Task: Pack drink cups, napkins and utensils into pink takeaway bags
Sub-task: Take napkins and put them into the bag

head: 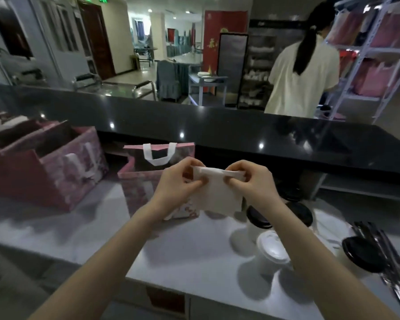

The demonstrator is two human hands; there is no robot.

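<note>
The open pink paper takeaway bag [134, 181] stood at twelve o'clock, mouth up to take items; lidded white cups [271, 252] sat at four o'clock. I had the left hand [176, 181] and right hand [252, 181] each pinching the top edge of a folded white paper napkin [217, 192] before the bag, probably squaring it.

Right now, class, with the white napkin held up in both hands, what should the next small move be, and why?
Probably lower the napkin into the open pink bag. The left hand and right hand pinch its top edge, it hangs by the bag's open mouth, and the lidded cups are not yet packed, standing on the counter to the right.
</note>
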